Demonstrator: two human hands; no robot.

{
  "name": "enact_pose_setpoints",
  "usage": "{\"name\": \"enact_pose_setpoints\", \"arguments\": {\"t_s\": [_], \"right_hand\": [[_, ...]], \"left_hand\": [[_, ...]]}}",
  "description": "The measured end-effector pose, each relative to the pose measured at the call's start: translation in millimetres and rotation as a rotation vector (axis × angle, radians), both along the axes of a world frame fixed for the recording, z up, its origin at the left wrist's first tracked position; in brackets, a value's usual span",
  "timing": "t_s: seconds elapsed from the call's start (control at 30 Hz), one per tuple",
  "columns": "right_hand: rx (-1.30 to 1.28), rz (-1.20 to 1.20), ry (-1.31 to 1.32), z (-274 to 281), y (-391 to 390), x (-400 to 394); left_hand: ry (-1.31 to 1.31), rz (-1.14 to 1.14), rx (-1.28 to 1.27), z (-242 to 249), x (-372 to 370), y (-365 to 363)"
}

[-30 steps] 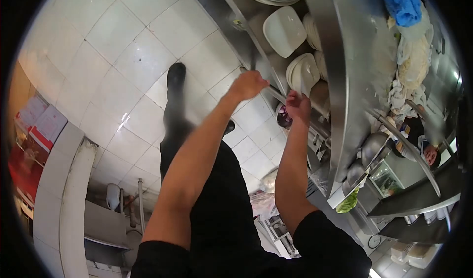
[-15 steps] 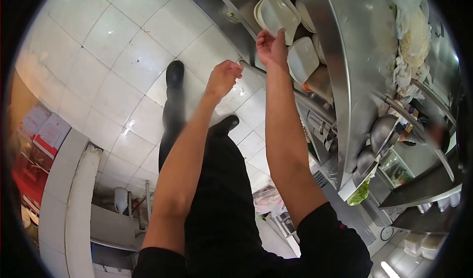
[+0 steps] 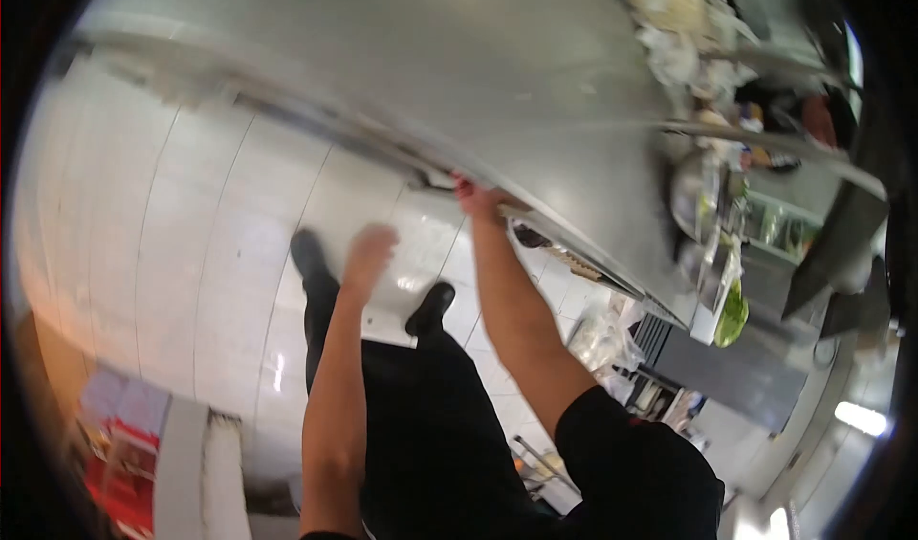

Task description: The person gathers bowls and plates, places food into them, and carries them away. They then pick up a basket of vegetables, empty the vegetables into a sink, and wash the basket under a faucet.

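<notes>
My right hand point(image 3: 483, 200) is at the front edge of the steel counter point(image 3: 411, 62). Its fingers are partly hidden at that edge, so I cannot make out whether they grip anything. Motion smears my left hand point(image 3: 371, 253), which hangs over the tiled floor, apart from the counter; no object shows in it. Under the counter edge, beside my right wrist, there is a dark round item point(image 3: 528, 235) that I cannot identify.
White tiles point(image 3: 220, 253) cover the floor around my black shoes. Metal bowls point(image 3: 690, 196) and a green leafy vegetable point(image 3: 732, 315) are at the counter's right end. Plastic bags point(image 3: 607, 334) lie below. A red crate point(image 3: 122, 478) stands at lower left.
The view has swung, and the counter top now fills the upper middle. My right hand has left the white dishes on the shelf, which are out of sight. My left hand has moved lower in view.
</notes>
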State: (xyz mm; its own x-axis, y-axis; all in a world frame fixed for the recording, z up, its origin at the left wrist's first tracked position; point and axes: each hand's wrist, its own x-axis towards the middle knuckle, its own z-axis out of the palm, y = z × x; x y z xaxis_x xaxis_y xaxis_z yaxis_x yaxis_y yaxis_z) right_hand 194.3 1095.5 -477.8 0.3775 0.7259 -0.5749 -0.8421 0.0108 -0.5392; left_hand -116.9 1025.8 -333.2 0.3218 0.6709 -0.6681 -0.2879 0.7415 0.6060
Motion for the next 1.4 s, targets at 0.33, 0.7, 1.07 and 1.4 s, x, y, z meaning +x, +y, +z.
{"name": "enact_pose_setpoints", "arguments": {"t_s": [0.33,0.7,1.07,1.4], "right_hand": [[-0.573,0.403,-0.226,227.0,-164.3,-108.8],[-0.379,1.009,-1.220,383.9,-347.5,84.8],[-0.240,0.480,-1.725,576.3,-377.4,248.1],[0.111,0.029,-2.022,666.4,-384.2,379.6]], "left_hand": [[-0.220,-0.225,-0.150,80.3,15.2,26.4],[-0.110,-0.485,-0.200,185.8,185.3,-179.8],[0.053,-0.292,0.133,340.3,362.4,-184.8],[0.252,-0.314,1.674,437.1,431.4,-97.7]]}}
